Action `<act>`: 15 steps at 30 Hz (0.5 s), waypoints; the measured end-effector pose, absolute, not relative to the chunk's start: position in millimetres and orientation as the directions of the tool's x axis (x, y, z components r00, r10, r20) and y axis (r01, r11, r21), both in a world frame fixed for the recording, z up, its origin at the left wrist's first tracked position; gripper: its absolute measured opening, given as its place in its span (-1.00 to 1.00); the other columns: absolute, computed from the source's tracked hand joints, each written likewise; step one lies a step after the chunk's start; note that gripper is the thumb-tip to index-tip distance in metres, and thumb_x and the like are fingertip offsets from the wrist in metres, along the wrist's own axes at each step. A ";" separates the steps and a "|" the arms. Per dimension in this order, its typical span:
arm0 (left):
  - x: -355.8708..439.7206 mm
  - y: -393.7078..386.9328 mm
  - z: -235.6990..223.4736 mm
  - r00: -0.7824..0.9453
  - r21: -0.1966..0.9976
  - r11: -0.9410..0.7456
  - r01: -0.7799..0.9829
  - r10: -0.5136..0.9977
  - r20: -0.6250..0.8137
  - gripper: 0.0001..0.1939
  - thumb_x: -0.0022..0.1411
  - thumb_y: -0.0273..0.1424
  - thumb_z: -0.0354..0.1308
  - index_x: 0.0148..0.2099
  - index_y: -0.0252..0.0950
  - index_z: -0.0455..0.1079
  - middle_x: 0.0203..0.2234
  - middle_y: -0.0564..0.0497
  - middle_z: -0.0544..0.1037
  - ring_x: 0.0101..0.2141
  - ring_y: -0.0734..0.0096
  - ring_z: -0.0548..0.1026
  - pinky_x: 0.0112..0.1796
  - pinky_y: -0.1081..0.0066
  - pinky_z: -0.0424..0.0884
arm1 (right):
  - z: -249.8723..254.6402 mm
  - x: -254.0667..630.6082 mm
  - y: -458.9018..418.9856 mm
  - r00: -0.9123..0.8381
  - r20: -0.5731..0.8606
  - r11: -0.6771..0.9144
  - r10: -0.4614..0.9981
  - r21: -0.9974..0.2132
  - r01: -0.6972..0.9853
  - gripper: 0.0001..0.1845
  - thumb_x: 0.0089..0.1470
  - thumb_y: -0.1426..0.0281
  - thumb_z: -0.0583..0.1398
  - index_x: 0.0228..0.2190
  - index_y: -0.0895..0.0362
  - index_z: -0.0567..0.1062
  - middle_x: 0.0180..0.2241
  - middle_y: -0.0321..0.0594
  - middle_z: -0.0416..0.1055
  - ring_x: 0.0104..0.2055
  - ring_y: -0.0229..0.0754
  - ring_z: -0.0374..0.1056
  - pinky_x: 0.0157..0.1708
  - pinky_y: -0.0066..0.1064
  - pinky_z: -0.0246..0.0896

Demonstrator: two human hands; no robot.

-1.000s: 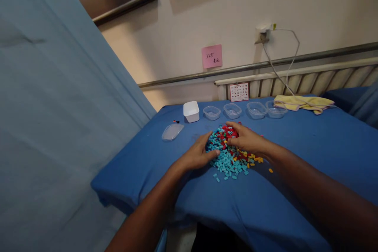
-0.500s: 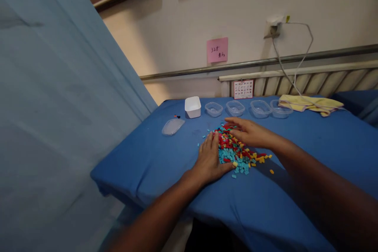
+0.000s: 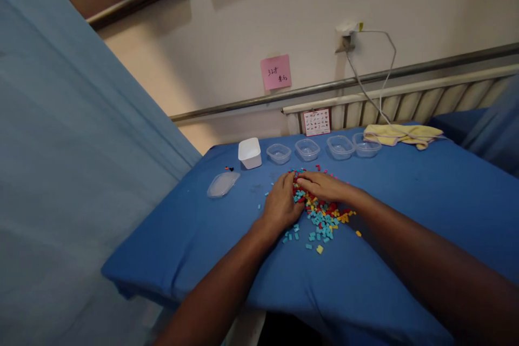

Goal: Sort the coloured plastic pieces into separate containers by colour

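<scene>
A heap of small building bricks [image 3: 322, 221], turquoise, red and yellow, lies loosely spread on the blue cloth. My left hand [image 3: 280, 203] curves along the heap's left side, fingers stretched forward and thumb apart, touching the bricks. Over the far part of the heap lies my right hand [image 3: 323, 186], palm down, its fingers extended towards the left hand's fingertips. Both hands are open. Bricks beneath the palms are hidden, and I cannot make out single pieces there. A few turquoise bricks and a pale yellow brick [image 3: 320, 250] lie scattered nearer me.
Behind the heap stand a white tub [image 3: 250, 154] and several clear plastic containers, one at the left [image 3: 279, 154]. A clear lid [image 3: 223, 184] lies left, near a small dark item [image 3: 229, 168]. A yellow cloth [image 3: 401, 135] lies back right. A light-blue curtain [image 3: 101, 119] hangs left.
My right hand has come down onto the heap, closer to my left hand. My left hand has moved farther forward along the heap, leaving scattered bricks nearer me. The view has shifted to the right.
</scene>
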State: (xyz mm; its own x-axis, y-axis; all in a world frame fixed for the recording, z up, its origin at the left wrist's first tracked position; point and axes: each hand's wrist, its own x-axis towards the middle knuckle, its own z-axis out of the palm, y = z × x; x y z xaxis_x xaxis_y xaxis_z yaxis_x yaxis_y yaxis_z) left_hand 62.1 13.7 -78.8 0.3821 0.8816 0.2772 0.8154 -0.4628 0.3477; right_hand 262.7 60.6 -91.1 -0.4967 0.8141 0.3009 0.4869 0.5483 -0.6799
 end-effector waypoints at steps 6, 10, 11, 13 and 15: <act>55.0 43.3 -83.4 0.255 0.553 -0.407 0.727 0.908 0.334 -0.38 0.18 -0.54 0.29 0.30 -0.31 0.43 0.20 -0.24 0.56 0.22 0.00 0.51 0.29 0.00 0.41 | -81.7 262.4 55.9 -0.569 0.258 0.533 0.781 -0.750 0.391 -0.54 0.51 0.18 0.06 0.19 0.06 0.59 0.24 -0.11 0.59 0.27 0.05 0.49 0.35 -0.02 0.32; 54.0 50.8 -82.9 0.093 0.781 -0.262 0.567 0.963 0.255 -0.41 0.20 -0.47 0.34 0.28 -0.32 0.47 0.14 -0.20 0.63 0.13 0.02 0.59 0.24 0.01 0.45 | -68.9 266.8 49.0 -0.598 0.239 0.523 0.765 -0.773 0.360 -0.50 0.48 0.19 0.11 0.31 0.03 0.51 0.37 -0.11 0.47 0.42 0.09 0.35 0.48 0.08 0.16; 54.8 51.4 -82.3 0.073 0.821 -0.239 0.519 0.969 0.235 -0.41 0.20 -0.48 0.33 0.29 -0.33 0.47 0.12 -0.19 0.65 0.11 0.04 0.60 0.23 0.03 0.47 | -64.6 269.1 46.9 -0.604 0.233 0.518 0.762 -0.779 0.352 -0.48 0.47 0.18 0.13 0.34 0.02 0.49 0.39 -0.11 0.44 0.45 0.10 0.31 0.50 0.10 0.11; 58.8 51.8 -80.8 0.044 0.882 -0.197 0.429 0.979 0.197 -0.40 0.23 -0.48 0.30 0.32 -0.37 0.45 0.12 -0.19 0.65 0.09 0.08 0.61 0.21 0.09 0.48 | -55.2 275.6 42.5 -0.625 0.202 0.488 0.754 -0.810 0.327 -0.44 0.46 0.16 0.15 0.39 -0.01 0.45 0.42 -0.11 0.40 0.44 0.12 0.33 0.49 0.13 0.15; 66.2 51.9 -79.3 0.017 0.929 -0.155 0.336 0.987 0.159 -0.41 0.28 -0.44 0.31 0.34 -0.39 0.44 0.19 -0.23 0.61 0.11 0.09 0.60 0.21 0.12 0.48 | -45.5 284.8 38.0 -0.651 0.141 0.419 0.746 -0.859 0.294 -0.40 0.47 0.12 0.13 0.43 -0.04 0.39 0.42 -0.11 0.40 0.32 0.11 0.47 0.38 0.13 0.33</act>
State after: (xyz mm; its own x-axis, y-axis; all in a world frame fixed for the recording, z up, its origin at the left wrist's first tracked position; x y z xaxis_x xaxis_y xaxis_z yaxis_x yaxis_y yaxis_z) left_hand 66.2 51.9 -79.3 0.0171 0.9871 0.1590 0.3355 -0.1555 0.9291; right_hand 284.8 38.0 -45.5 -0.6513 0.7455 0.1412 0.2940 0.4195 -0.8588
